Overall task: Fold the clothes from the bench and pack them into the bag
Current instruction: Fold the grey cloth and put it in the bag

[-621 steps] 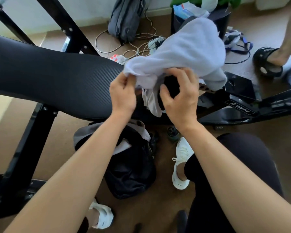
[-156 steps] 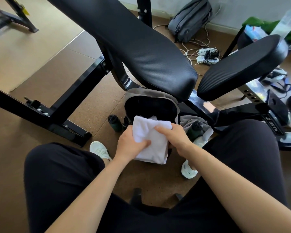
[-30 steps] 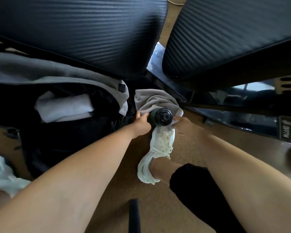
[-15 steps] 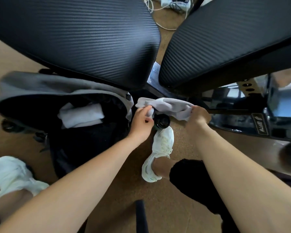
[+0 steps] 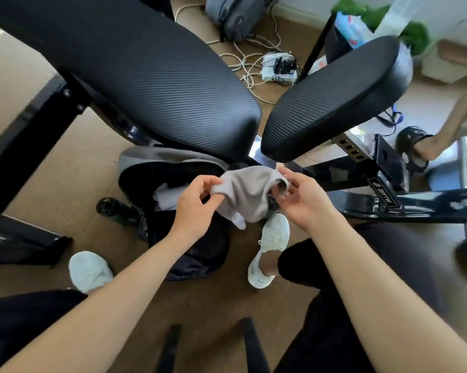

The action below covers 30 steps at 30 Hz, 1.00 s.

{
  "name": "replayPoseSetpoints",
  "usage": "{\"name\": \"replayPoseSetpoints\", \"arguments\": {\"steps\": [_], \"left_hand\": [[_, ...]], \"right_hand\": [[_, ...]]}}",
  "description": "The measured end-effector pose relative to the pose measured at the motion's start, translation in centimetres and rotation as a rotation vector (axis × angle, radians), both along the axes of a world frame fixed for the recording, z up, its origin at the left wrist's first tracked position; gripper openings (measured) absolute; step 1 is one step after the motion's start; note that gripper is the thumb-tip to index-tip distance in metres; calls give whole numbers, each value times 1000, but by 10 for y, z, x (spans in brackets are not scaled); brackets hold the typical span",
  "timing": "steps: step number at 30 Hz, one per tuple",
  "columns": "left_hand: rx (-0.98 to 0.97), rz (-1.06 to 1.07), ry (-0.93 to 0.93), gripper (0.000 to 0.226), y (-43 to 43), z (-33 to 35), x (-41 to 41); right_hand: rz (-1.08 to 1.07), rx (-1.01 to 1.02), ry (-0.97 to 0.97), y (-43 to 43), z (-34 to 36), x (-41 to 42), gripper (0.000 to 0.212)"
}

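Head view: black bench (image 5: 151,76) over brown floor (image 5: 65,189), cables (image 5: 253,63) beyond.

Both forearms outstretched, left grip (image 5: 197,201) pinching, right grip (image 5: 303,201) pinching

Brown cork-like floor (image 5: 65,189). One grey backpack (image 5: 235,14) lies at the far side, near the wall. White cables (image 5: 243,60) trail loosely from beside it to a white power strip (image 5: 279,68) with plugs fitted. A dark bottle (image 5: 113,208) lies on its side on the floor, left of centre. At far right, a second person's foot in a black sandal (image 5: 412,141). Green material (image 5: 415,36) at upper right, identity unclear.
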<state>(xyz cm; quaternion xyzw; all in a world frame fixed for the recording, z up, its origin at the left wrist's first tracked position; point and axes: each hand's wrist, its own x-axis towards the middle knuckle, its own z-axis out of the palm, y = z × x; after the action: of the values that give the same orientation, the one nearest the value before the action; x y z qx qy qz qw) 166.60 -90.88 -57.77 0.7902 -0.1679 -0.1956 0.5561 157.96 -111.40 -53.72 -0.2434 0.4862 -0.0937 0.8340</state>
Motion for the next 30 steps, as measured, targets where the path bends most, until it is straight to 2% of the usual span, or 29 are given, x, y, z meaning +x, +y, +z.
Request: {"name": "replayPoseSetpoints", "arguments": {"steps": [3,7,11,13,16,18,22,23,24,26,28,30], "left_hand": [[-39,35,42,14,33,33,-8],[-71,76,116,14,76,63,-26],[-137,112,232,15,115,82,-50],[-181,171,309,22,133,83,-62],[-214,274,410,20,154,78,-79],[-211,311,440,24,162,75,-90],[-253,371,506,18,168,71,-96],[-283,380,538,20,169,71,-94],[-307,385,595,35,171,70,-91],[-357,371,742,57,177,68,-87],[-382,381,854,54,184,64,-82],[-428,385,889,54,191,57,-77]], "right_hand": [[117,-68,-66,25,22,-18,34],[346,-352,-51,63,40,-41,48],[599,-620,-70,107,44,-63,52],[724,-770,-73,127,40,-71,56],[958,-983,-127,148,36,-73,49],[1065,-1001,-191,163,33,-72,44],[1304,-1082,-237,191,7,-75,71],[1359,-1128,-225,194,0,-75,79],[1394,-1181,-210,195,-6,-75,82],[1398,-1272,-217,194,-15,-73,71],[1332,-1326,-209,192,-22,-69,40],[1267,-1303,-166,188,-24,-63,16]]}}
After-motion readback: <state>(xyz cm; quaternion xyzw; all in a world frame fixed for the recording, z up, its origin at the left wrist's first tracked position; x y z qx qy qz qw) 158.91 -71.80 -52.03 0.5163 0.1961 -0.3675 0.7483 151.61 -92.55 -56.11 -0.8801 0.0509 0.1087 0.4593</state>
